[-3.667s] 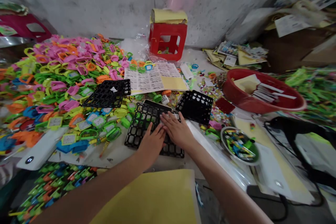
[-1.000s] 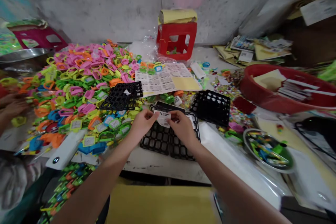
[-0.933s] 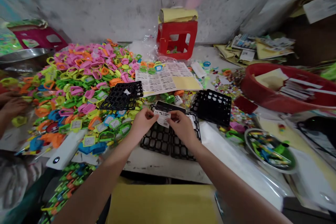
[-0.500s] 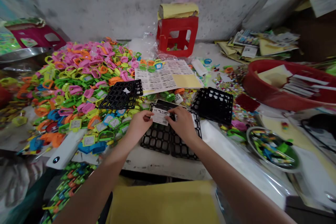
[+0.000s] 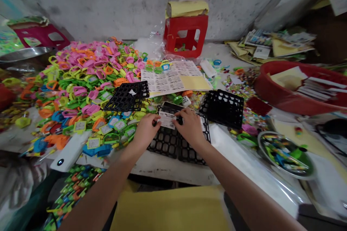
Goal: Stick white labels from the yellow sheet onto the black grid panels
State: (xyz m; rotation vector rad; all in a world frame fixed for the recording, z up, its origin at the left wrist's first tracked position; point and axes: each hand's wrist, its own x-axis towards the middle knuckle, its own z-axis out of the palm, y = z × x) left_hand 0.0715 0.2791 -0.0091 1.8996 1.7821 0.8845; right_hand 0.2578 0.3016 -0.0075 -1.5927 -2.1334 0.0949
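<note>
My left hand (image 5: 145,133) and my right hand (image 5: 190,127) together pinch a small white printed label (image 5: 167,120), one at each end. They hold it just above a flat black plastic grid tray (image 5: 173,144) near the table's front edge. Both hands' fingers are closed on the label. A sheet of similar printed labels on yellow backing (image 5: 175,81) lies farther back.
A big heap of pink, green and orange plastic rings (image 5: 78,75) fills the left. Two more black grids (image 5: 127,95) (image 5: 223,108) flank the tray. A red stool (image 5: 185,36), a red basin (image 5: 300,92), a bowl of small parts (image 5: 284,153), a white power bank (image 5: 69,151) and a yellow sheet (image 5: 173,209) surround them.
My hands were flat on the black tray, then lifted a white label between them. In the last second they lowered it slightly toward the tray; another person's hands at far left left the view.
</note>
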